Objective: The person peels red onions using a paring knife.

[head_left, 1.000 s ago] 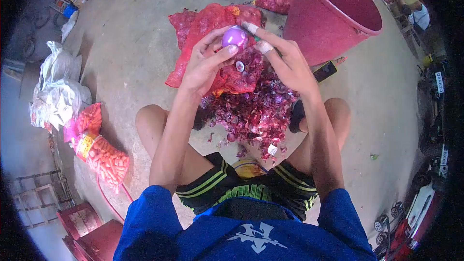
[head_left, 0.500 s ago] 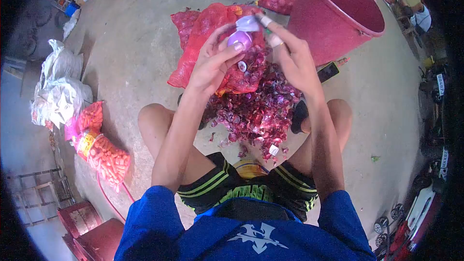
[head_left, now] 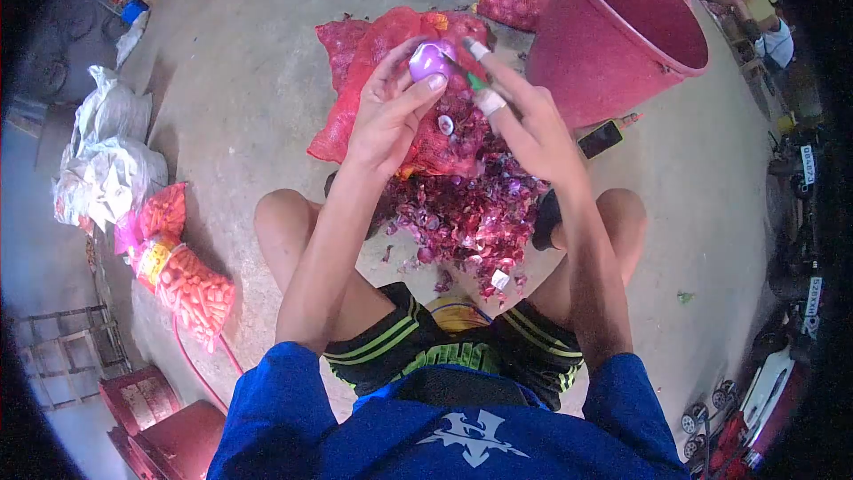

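Observation:
A smooth purple onion (head_left: 430,63) is held in the fingers of my left hand (head_left: 388,116), above a red mesh sack (head_left: 391,44) of onions. Close to its right side, my right hand (head_left: 524,120) has white wraps on two fingers and grips a small knife with a green handle (head_left: 477,83). The thin blade points toward the onion; whether it touches cannot be made out. Below both hands, a heap of dark red onion skins (head_left: 471,213) lies on the floor between my feet.
A large pink tub (head_left: 586,62) stands at the upper right, with a phone (head_left: 601,139) by its base. Another onion sack (head_left: 513,4) lies behind. White sacks (head_left: 111,160) and a bag of carrots (head_left: 195,289) are at the left. Wheeled items line the right edge.
The pale peel strip that stretched from the onion toward my right hand no longer shows there. My right hand has moved slightly down and left, and the knife is clearer.

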`<state>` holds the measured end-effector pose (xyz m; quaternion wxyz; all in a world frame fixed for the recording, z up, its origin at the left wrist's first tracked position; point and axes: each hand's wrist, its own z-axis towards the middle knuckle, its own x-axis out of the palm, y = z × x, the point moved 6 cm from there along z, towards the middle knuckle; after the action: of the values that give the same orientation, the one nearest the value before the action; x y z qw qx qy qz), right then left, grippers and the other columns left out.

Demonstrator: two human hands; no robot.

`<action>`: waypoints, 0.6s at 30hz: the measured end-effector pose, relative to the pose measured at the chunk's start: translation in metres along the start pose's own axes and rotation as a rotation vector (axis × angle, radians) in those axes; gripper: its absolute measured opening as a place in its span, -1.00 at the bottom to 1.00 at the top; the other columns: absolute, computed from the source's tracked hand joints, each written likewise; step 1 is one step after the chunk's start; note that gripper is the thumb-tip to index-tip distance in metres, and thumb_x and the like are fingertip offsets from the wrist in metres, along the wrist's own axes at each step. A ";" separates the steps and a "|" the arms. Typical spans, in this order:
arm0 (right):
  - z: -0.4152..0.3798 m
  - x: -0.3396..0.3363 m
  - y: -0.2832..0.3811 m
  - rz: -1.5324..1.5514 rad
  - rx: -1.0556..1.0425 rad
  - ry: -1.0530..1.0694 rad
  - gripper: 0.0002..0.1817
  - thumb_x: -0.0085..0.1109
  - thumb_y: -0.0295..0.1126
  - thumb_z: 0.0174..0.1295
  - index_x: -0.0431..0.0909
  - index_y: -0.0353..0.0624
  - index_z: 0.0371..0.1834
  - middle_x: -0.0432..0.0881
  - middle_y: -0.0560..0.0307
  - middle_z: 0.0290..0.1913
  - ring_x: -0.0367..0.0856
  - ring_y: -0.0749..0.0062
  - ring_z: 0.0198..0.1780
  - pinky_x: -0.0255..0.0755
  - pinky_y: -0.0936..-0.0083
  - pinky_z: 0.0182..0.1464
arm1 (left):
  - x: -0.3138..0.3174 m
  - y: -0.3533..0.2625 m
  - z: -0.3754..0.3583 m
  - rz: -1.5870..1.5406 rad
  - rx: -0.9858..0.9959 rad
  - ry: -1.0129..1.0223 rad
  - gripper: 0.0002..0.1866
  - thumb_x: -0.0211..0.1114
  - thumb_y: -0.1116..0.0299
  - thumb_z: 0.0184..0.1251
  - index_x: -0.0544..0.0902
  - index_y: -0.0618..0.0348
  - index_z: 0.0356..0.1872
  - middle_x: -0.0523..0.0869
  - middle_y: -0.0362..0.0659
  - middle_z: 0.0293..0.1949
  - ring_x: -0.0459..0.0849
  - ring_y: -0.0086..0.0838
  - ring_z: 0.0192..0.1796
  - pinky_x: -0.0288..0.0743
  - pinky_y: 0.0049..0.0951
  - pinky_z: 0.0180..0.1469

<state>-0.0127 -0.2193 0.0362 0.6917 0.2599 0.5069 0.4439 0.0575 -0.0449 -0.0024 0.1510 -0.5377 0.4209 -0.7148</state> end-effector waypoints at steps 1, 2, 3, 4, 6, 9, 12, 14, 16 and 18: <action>0.000 0.003 0.000 0.033 -0.021 -0.007 -0.38 0.16 -0.33 0.53 0.40 -0.04 0.65 0.78 -0.32 0.02 0.81 -0.07 -0.08 0.59 0.22 0.08 | 0.001 0.000 0.000 -0.012 0.005 -0.004 -0.32 0.44 0.68 0.39 0.44 0.24 0.52 0.73 -0.04 0.25 0.76 -0.39 0.24 0.68 -0.33 0.38; 0.000 0.006 0.000 0.065 -0.044 -0.014 -0.38 0.18 -0.34 0.51 0.41 -0.02 0.65 0.78 -0.34 -0.09 0.77 -0.10 -0.25 0.60 0.21 -0.04 | 0.002 0.001 0.000 -0.012 0.005 -0.001 -0.32 0.44 0.68 0.39 0.44 0.24 0.52 0.73 -0.04 0.25 0.76 -0.39 0.24 0.68 -0.33 0.38; 0.001 0.007 -0.002 0.008 -0.105 -0.057 -0.39 0.17 -0.40 0.50 0.43 -0.01 0.64 0.74 -0.30 -0.24 0.61 0.01 -0.44 0.54 0.20 -0.20 | 0.002 0.001 -0.001 -0.018 0.003 -0.006 -0.33 0.44 0.66 0.40 0.44 0.23 0.51 0.73 -0.06 0.24 0.76 -0.39 0.24 0.68 -0.33 0.38; 0.001 0.007 -0.002 0.007 -0.104 -0.058 -0.39 0.17 -0.40 0.50 0.43 -0.01 0.64 0.74 -0.30 -0.24 0.61 0.01 -0.44 0.54 0.20 -0.20 | 0.002 0.002 -0.001 -0.023 0.002 -0.011 -0.35 0.44 0.65 0.42 0.45 0.22 0.50 0.73 -0.07 0.24 0.76 -0.39 0.24 0.68 -0.32 0.37; 0.002 0.007 0.002 -0.063 -0.144 -0.084 -0.39 0.13 -0.45 0.51 0.43 0.01 0.64 0.77 -0.26 -0.20 0.61 0.04 -0.42 0.57 0.26 -0.17 | -0.002 0.005 0.001 -0.031 -0.023 -0.015 -0.36 0.44 0.63 0.43 0.45 0.21 0.50 0.73 -0.08 0.24 0.76 -0.38 0.24 0.69 -0.33 0.36; 0.005 0.011 0.000 -0.051 -0.237 -0.207 -0.44 0.12 -0.46 0.53 0.49 -0.01 0.59 0.81 -0.23 -0.13 0.71 0.08 -0.35 0.60 0.30 -0.12 | -0.007 0.008 0.003 -0.046 -0.056 0.001 -0.36 0.45 0.59 0.44 0.45 0.21 0.50 0.73 -0.09 0.25 0.76 -0.37 0.25 0.69 -0.33 0.35; 0.010 -0.004 -0.017 0.014 0.140 -0.216 -0.50 0.14 -0.44 0.54 0.56 -0.06 0.53 0.82 -0.23 0.07 0.87 0.11 -0.04 0.63 0.32 0.08 | -0.001 0.005 0.000 -0.058 -0.062 0.083 -0.34 0.45 0.57 0.44 0.43 0.21 0.52 0.73 -0.07 0.27 0.76 -0.35 0.26 0.68 -0.31 0.35; 0.013 -0.006 -0.013 0.041 0.022 -0.276 -0.54 0.12 -0.44 0.55 0.59 -0.14 0.49 0.77 -0.25 0.24 0.78 0.09 0.29 0.57 0.29 0.28 | 0.010 0.001 -0.002 -0.064 -0.061 0.147 -0.33 0.45 0.57 0.44 0.41 0.22 0.53 0.72 -0.06 0.28 0.76 -0.34 0.27 0.68 -0.29 0.36; 0.010 -0.004 -0.009 0.093 0.013 -0.213 -0.53 0.07 -0.45 0.57 0.55 -0.19 0.51 0.72 -0.24 0.33 0.68 0.08 0.41 0.51 0.29 0.39 | 0.015 -0.001 -0.005 -0.113 -0.057 0.134 -0.31 0.46 0.60 0.41 0.42 0.26 0.53 0.72 -0.05 0.29 0.75 -0.33 0.28 0.66 -0.27 0.38; 0.009 -0.004 -0.010 0.080 0.015 -0.227 -0.51 0.07 -0.44 0.57 0.52 -0.17 0.54 0.72 -0.23 0.34 0.67 0.09 0.42 0.50 0.30 0.39 | 0.011 -0.001 -0.002 -0.055 -0.038 0.111 -0.30 0.48 0.60 0.39 0.43 0.28 0.53 0.72 -0.04 0.29 0.75 -0.33 0.28 0.65 -0.28 0.38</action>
<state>-0.0012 -0.2271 0.0331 0.7245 0.3334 0.4180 0.4350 0.0514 -0.0505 0.0056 0.0972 -0.5115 0.4272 -0.7392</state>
